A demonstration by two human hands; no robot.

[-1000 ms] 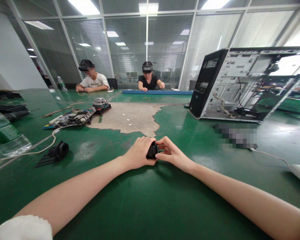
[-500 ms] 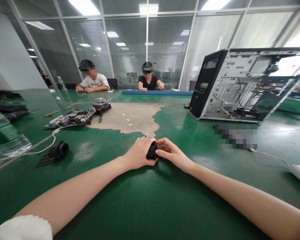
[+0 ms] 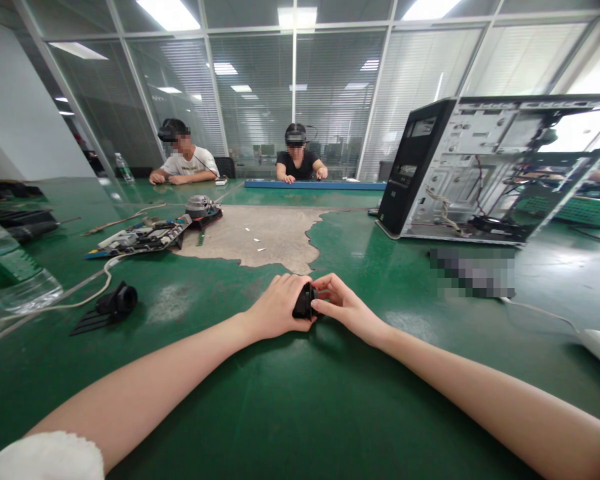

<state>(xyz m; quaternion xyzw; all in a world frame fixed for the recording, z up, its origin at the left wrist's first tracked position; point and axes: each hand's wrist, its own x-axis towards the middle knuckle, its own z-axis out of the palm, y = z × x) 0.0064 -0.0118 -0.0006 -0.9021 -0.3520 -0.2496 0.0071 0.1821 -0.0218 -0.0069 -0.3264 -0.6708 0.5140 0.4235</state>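
Note:
Both of my hands meet at a small black plastic part (image 3: 305,303) just above the green table, in the middle of the view. My left hand (image 3: 279,305) is wrapped round its left side and hides much of it. From the right, my right hand (image 3: 343,303) pinches its end between thumb and fingers. The exact kind of part cannot be made out. Farther left on the table lies another black plastic piece (image 3: 116,303), with a round opening and flat slatted prongs.
An opened computer case (image 3: 420,173) stands at right. A circuit board (image 3: 145,237) and a cooler fan (image 3: 203,208) lie at left, by a clear water bottle (image 3: 15,273). White cables cross both sides. Two people sit across the table behind a blue bar (image 3: 320,185).
The fingers of my right hand have shifted very slightly at the black part. My left hand and the part look the same.

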